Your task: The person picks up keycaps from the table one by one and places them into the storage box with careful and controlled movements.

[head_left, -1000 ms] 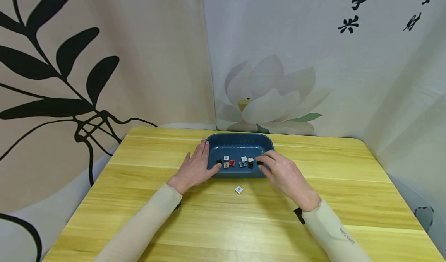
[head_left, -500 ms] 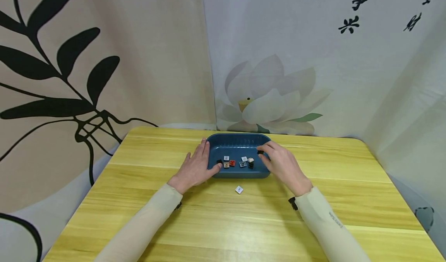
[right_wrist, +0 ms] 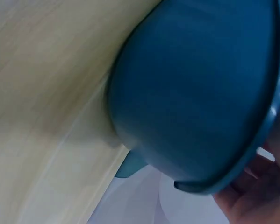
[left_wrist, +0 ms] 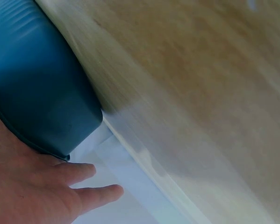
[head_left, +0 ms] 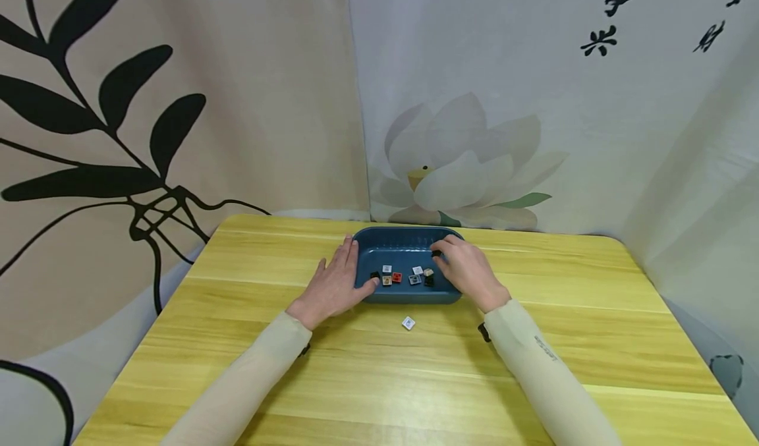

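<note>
A blue rectangular tray stands on the table and holds several small square keycaps in black, white, grey and orange tones, among them a red keycap. My left hand lies along the tray's left end, fingers straight, thumb reaching over the front left rim near a black keycap. Over the tray's right rear part, my right hand pinches another black keycap between thumb and fingers. Both wrist views show the tray's outer wall close up; the right wrist view hides the pinched piece.
One white keycap lies on the wooden table just in front of the tray. Behind the table's far edge hangs a printed curtain.
My right hand has moved left and away from me over the tray, carrying the black keycap from near the right rim toward the back. My left hand has stayed in place.
</note>
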Motion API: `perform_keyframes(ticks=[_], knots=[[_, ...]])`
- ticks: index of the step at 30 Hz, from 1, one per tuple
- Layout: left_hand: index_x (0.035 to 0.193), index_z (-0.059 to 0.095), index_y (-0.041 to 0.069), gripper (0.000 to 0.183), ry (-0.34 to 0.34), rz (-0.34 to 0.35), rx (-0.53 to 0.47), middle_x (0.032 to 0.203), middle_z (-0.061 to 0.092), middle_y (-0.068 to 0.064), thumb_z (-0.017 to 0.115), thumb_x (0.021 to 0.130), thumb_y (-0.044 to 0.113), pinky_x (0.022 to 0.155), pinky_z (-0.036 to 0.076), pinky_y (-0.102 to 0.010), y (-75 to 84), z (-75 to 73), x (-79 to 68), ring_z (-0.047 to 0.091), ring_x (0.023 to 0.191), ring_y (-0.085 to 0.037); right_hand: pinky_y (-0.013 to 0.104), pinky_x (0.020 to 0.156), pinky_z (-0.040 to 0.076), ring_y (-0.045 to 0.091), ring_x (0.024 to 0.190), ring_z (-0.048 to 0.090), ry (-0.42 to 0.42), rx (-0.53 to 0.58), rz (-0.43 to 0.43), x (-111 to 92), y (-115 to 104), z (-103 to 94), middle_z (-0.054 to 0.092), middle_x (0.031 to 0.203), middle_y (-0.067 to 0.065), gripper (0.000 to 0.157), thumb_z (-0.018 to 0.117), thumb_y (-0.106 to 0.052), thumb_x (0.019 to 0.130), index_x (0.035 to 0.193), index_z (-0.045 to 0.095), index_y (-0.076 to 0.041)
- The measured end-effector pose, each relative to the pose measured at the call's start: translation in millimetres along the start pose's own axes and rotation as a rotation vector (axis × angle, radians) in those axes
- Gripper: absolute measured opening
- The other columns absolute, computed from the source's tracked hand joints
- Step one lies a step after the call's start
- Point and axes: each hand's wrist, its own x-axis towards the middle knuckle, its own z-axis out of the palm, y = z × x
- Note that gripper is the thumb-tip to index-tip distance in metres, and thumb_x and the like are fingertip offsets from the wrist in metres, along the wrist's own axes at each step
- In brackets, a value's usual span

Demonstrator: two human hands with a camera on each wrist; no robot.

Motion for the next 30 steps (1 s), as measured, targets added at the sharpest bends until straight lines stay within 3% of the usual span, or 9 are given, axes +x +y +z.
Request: perform_keyframes(ticks=[22,30], knots=[[0.164,0.016,0.0,0.102,-0.007,0.038,0.018,0.173,0.006,-0.015,0.045,0.097,0.071,0.121,0.012,-0.067,5.4,-0.4,3.2,0.01,0.159,-0.034,0.044,0.084,0.059,0.027,0.094,0.07,-0.144,-0.035,0.069,12.7,2.3,13.3,0.071,0.109,0.013,0.025,0.076,-0.015,0.096,0.118,0.076,-0.003],[0.165,0.014,0.002,0.098,0.025,0.034,0.023,0.173,0.007,-0.014,0.048,0.099,0.066,0.121,0.013,-0.067,5.3,1.2,2.4,0.006,0.159,-0.036,0.044,0.085,0.059,0.027,0.092,0.07,-0.205,-0.084,0.087,11.5,4.1,15.9,0.072,0.106,0.014,0.026,0.074,-0.015,0.097,0.119,0.076,-0.002]])
